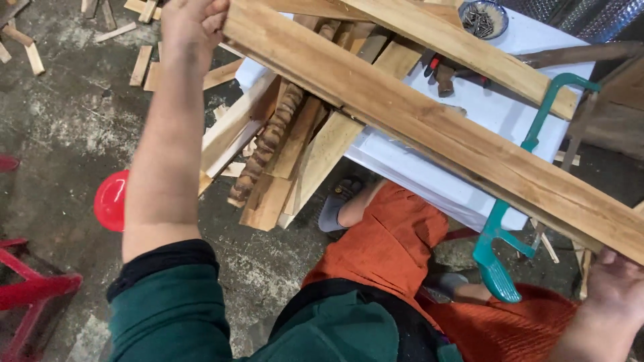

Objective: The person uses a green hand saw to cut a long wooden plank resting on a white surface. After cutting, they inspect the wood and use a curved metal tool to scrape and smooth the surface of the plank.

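Note:
A long pale wooden plank (429,127) runs diagonally from upper left to lower right above a white table (496,110). My left hand (191,23) grips its upper end at the top of the view. My right hand (614,285) holds its lower end at the right edge. A second plank (469,50) lies across the table behind it. A teal hacksaw (513,201) hangs off the table's near edge, just under the held plank.
Several boards and a turned wooden spindle (268,144) lean against the table's left side. A bowl of nails (484,18) and pliers (443,74) sit on the table. Offcuts litter the concrete floor; a red round stool (111,200) and a red frame (30,288) stand at left.

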